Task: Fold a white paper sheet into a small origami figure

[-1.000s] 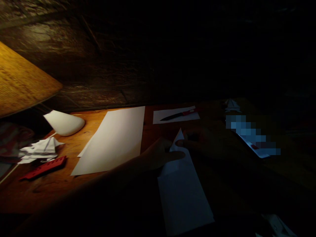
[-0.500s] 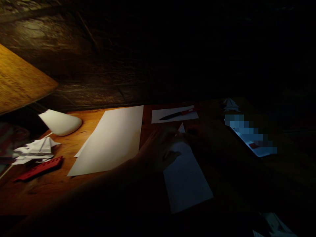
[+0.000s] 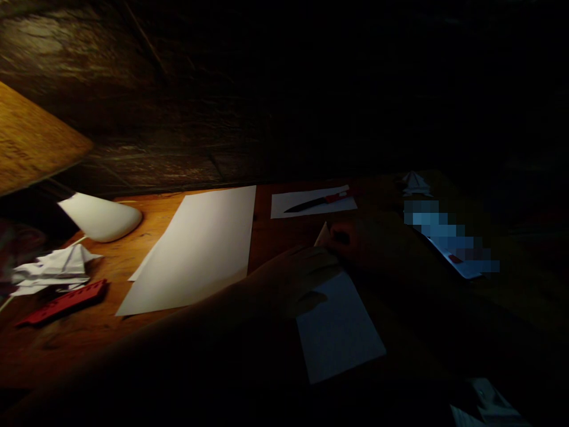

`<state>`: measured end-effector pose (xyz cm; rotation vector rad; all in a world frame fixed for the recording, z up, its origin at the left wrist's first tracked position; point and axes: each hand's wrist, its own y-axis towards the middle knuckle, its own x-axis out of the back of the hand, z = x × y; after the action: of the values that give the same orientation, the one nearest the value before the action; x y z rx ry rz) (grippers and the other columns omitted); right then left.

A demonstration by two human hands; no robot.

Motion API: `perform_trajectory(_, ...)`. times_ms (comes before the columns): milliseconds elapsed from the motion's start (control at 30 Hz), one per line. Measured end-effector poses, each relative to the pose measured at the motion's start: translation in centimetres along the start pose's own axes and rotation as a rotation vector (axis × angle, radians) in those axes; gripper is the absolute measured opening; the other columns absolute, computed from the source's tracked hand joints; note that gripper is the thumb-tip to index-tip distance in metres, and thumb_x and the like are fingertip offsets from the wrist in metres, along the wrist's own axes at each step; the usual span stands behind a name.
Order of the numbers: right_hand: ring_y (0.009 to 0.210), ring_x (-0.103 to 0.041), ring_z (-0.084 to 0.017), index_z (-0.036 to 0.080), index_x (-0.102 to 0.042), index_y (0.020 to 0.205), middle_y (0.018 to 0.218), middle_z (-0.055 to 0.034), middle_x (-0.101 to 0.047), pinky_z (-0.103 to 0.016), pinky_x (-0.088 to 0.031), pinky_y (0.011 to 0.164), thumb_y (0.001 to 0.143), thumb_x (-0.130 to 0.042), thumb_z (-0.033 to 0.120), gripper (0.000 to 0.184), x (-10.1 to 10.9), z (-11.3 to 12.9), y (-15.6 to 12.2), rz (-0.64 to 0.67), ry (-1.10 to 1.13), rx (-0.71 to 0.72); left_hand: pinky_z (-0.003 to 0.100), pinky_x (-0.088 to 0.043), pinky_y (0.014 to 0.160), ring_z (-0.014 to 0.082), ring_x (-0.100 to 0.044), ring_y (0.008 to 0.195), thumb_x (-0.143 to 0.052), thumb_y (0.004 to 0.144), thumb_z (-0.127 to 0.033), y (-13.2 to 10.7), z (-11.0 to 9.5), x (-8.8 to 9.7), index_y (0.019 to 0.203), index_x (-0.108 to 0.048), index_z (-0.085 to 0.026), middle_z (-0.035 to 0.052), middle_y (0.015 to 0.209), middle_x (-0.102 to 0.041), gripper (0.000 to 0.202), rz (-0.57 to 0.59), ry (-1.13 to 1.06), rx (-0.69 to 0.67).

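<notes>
- Seeing a folded paper sheet (image 3: 340, 329) on the wooden table (image 3: 263, 237), right under my hands
- Light and flimsy (creases easily), so I'd pinch the folded edge
- Left hand (image 3: 302, 279) lies flat on it
- Right hand (image 3: 360, 243) is at its tip, too dark to tell the grip

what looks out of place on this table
The crumpled folded paper at the left end of the table stands out: it is crushed and creased, while the large white sheet beside it lies flat. The dark-bladed knife lying on a smaller sheet also looks odd among the paper.
</notes>
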<state>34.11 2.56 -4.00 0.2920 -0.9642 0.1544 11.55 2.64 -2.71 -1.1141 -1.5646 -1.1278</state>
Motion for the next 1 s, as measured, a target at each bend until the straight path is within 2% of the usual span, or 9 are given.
perform_trajectory(133,0.060,-0.053,-0.013,0.020,-0.066,0.074,0.070,0.0002,-0.064,-0.028,-0.029,0.055,0.087,-0.066,0.041,0.025,0.1,-0.4,0.0,-0.026,-0.046,-0.031,0.046,-0.042,0.114,0.0303,-0.048,0.137,-0.054,0.098,-0.031,-0.2,0.1,-0.1,0.145,-0.047,-0.012,0.0171,0.144,-0.054,0.051,0.005,-0.005,-0.010)
perform_trajectory(267,0.062,-0.054,-0.013,0.021,-0.067,0.088,0.070,0.0018,-0.063,-0.027,-0.031,0.054,0.080,-0.075,0.048,0.029,0.4,-0.8,0.0,-0.064,-0.010,-0.067,0.048,-0.042,0.114,0.0304,-0.047,0.139,-0.056,0.097,-0.031,-0.3,0.3,-0.4,0.147,-0.045,-0.016,0.0156,0.148,-0.052,0.054,0.008,-0.042,0.009)
perform_trajectory(433,0.062,-0.055,-0.013,0.024,-0.068,0.097,0.073,0.0031,-0.062,-0.027,-0.033,0.055,0.081,-0.077,0.045,0.028,0.7,-1.4,0.2,-0.043,0.026,-0.006,0.049,-0.044,0.114,0.0306,-0.046,0.141,-0.058,0.096,-0.029,-0.3,0.4,-0.4,0.147,-0.045,-0.014,0.0173,0.147,-0.053,0.055,-0.008,-0.070,0.006)
perform_trajectory(533,0.073,-0.059,-0.016,0.025,-0.070,0.101,0.086,0.0000,-0.066,-0.028,-0.038,0.061,0.083,-0.075,0.046,0.028,0.6,-2.0,0.4,-0.048,-0.005,0.055,0.049,-0.043,0.115,0.0304,-0.046,0.141,-0.057,0.096,-0.028,-0.3,0.3,-0.4,0.147,-0.046,-0.013,0.0180,0.147,-0.053,0.054,-0.016,-0.054,0.002)
perform_trajectory(633,0.090,-0.062,-0.021,0.029,-0.068,0.122,0.107,-0.0037,-0.067,-0.032,-0.044,0.073,0.082,-0.077,0.051,0.047,0.4,-2.7,0.4,-0.095,-0.033,0.113,0.049,-0.043,0.115,0.0305,-0.046,0.140,-0.056,0.096,-0.028,-0.2,0.2,-0.2,0.147,-0.046,-0.012,0.0188,0.148,-0.052,0.054,-0.014,-0.047,0.006)
perform_trajectory(700,0.094,-0.063,-0.022,0.032,-0.064,0.132,0.112,-0.0044,-0.065,-0.033,-0.046,0.077,0.083,-0.076,0.054,0.055,0.3,-3.1,0.5,-0.105,-0.032,0.130,0.050,-0.043,0.115,0.0312,-0.046,0.140,-0.056,0.096,-0.028,-0.2,0.1,-0.2,0.147,-0.046,-0.013,0.0188,0.148,-0.052,0.054,-0.005,-0.041,0.013)
perform_trajectory(833,0.092,-0.064,-0.022,0.032,-0.072,0.124,0.110,-0.0054,-0.063,-0.034,-0.047,0.078,0.089,-0.069,0.055,0.042,0.5,-2.9,0.5,-0.061,-0.077,0.129,0.049,-0.043,0.114,0.0314,-0.047,0.140,-0.055,0.097,-0.030,-0.3,0.2,-0.4,0.149,-0.044,-0.016,0.0175,0.149,-0.051,0.056,0.006,-0.014,0.008)
perform_trajectory(1000,0.089,-0.064,-0.023,0.032,-0.070,0.127,0.108,-0.0063,-0.064,-0.033,-0.046,0.074,0.089,-0.068,0.055,0.044,1.0,-2.0,0.3,-0.056,-0.150,0.098,0.048,-0.042,0.115,0.0308,-0.046,0.140,-0.054,0.097,-0.030,-0.3,0.2,-0.3,0.149,-0.044,-0.016,0.0169,0.149,-0.051,0.054,0.012,0.006,0.009)
